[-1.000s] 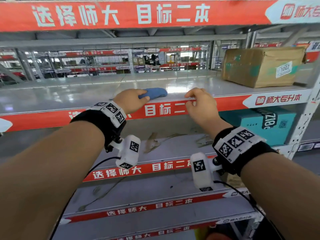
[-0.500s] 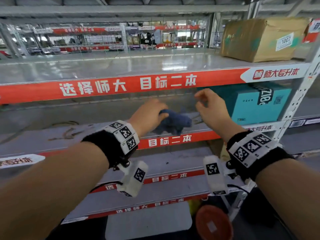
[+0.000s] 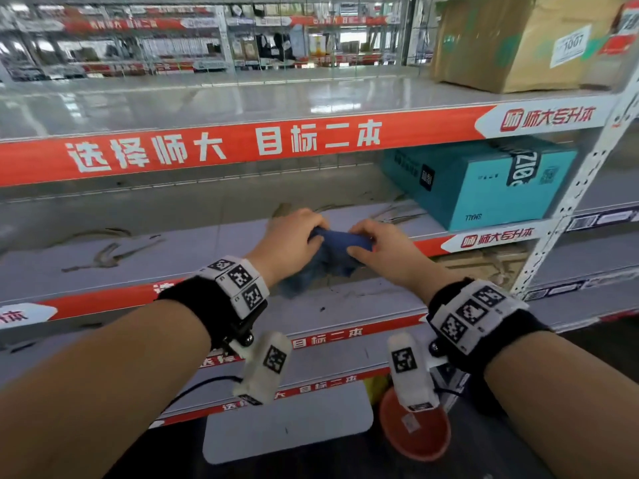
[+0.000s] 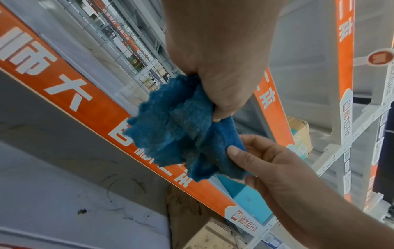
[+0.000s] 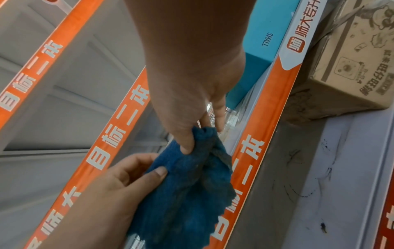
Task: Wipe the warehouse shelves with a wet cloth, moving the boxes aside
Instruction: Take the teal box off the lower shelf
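Observation:
Both hands hold a crumpled blue cloth (image 3: pixel 332 255) in the air in front of the middle shelf (image 3: pixel 145 250). My left hand (image 3: pixel 294 238) grips its left part, thumb and fingers curled round the cloth (image 4: pixel 181 128). My right hand (image 3: pixel 371 243) pinches its right end between thumb and fingers, as the right wrist view shows on the cloth (image 5: pixel 192 185). A teal box (image 3: pixel 484 183) marked SMALL sits on the right of this shelf. A brown cardboard box (image 3: pixel 518 43) stands on the upper shelf (image 3: pixel 207 102) at the right.
The middle shelf is grey with dark smears and streaks. Another cardboard box (image 5: pixel 349 64) sits on the shelf below at the right. An orange round container (image 3: pixel 415 433) and a pale flat panel (image 3: pixel 287 423) lie near the floor. A white perforated upright (image 3: pixel 581 191) bounds the shelves at right.
My view dropped from the upper shelf to the middle one. The left hand brought the cloth down off the upper shelf, and the right hand left that shelf's edge and took hold of the cloth.

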